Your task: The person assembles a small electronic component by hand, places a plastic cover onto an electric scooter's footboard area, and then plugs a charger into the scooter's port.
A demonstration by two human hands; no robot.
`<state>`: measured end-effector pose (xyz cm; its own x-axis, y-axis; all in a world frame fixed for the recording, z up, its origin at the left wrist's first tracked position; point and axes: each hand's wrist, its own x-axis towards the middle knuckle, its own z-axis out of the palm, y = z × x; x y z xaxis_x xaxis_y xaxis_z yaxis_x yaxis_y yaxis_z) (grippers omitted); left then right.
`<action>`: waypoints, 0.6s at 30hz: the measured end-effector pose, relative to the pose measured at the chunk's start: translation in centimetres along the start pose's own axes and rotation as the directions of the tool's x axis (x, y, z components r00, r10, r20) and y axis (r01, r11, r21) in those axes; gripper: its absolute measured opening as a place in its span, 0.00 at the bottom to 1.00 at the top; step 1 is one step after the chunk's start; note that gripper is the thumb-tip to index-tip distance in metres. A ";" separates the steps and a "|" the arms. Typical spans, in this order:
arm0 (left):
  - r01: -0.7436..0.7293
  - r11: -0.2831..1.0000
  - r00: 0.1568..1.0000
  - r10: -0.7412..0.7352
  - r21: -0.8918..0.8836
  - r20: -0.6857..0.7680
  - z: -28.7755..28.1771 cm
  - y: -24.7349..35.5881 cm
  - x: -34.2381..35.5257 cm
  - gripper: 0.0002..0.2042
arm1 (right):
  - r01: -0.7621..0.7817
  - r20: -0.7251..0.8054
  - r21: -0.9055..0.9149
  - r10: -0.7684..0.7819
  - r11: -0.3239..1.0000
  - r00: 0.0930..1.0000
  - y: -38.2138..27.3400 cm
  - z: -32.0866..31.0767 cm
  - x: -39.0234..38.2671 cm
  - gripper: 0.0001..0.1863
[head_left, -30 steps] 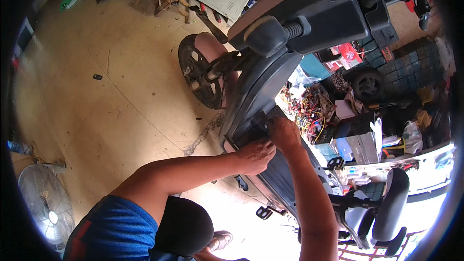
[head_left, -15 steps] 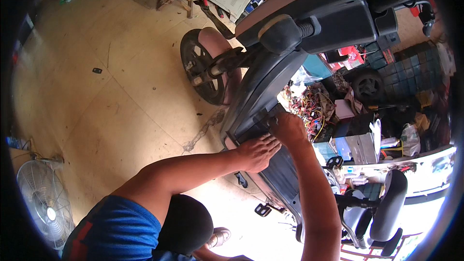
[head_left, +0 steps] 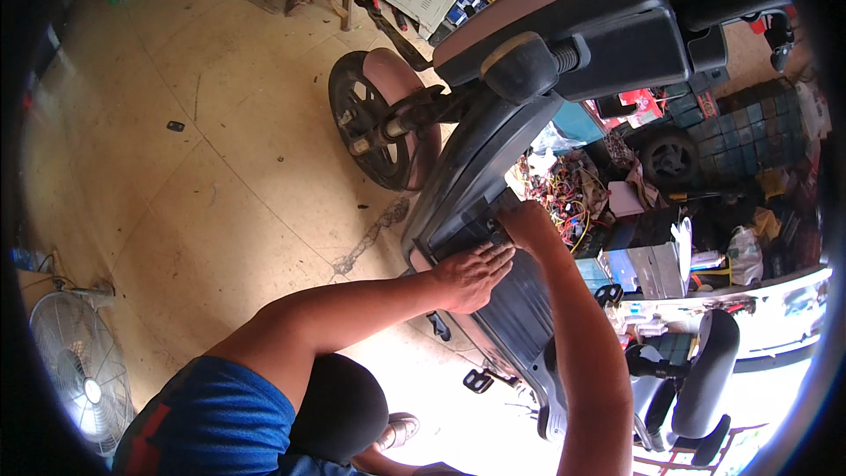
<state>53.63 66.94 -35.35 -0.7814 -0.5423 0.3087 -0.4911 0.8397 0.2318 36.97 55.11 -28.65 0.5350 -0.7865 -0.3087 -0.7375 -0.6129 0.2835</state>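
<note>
A pink and black electric scooter (head_left: 480, 154) stands before me. My left hand (head_left: 476, 278) lies on its dark footboard (head_left: 515, 317), fingers stretched out and close together. Just beyond those fingertips, my right hand (head_left: 527, 227) is closed at the front end of the footboard, by a black panel (head_left: 471, 227). Its fingers curl down out of sight, and what they grip is hidden.
The front wheel (head_left: 374, 123) is at the far left of the scooter. Tangled wires (head_left: 568, 194) and boxes fill the right side. A fan (head_left: 84, 375) stands at lower left. A small dark object (head_left: 175, 126) lies on the tiled floor.
My right hand has turned slightly at the footboard's front, and the right forearm has swung a little to the right. My left hand stays almost in place.
</note>
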 end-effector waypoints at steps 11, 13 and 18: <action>-0.005 1.000 1.000 0.004 -0.028 -0.025 0.7 -0.2 0.0 0.32 | 0.279 -0.205 0.040 -0.266 0.959 0.942 0.7 -3.1 -2.4 0.14; 0.011 1.000 1.000 -0.011 -0.014 -0.027 0.8 -0.4 -0.3 0.32 | 0.335 -0.222 0.051 -0.316 0.941 0.922 0.0 -5.0 -2.1 0.15; 0.002 1.000 0.999 -0.002 -0.010 -0.032 1.1 -0.5 -0.2 0.32 | 0.377 -0.201 0.017 -0.367 0.926 0.908 0.3 -5.1 -1.8 0.15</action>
<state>53.56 66.69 -36.51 -0.7674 -0.5449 0.3379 -0.4890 0.8382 0.2413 37.90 55.95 -23.36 0.8391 -0.5050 -0.2020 -0.4881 -0.8630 0.1302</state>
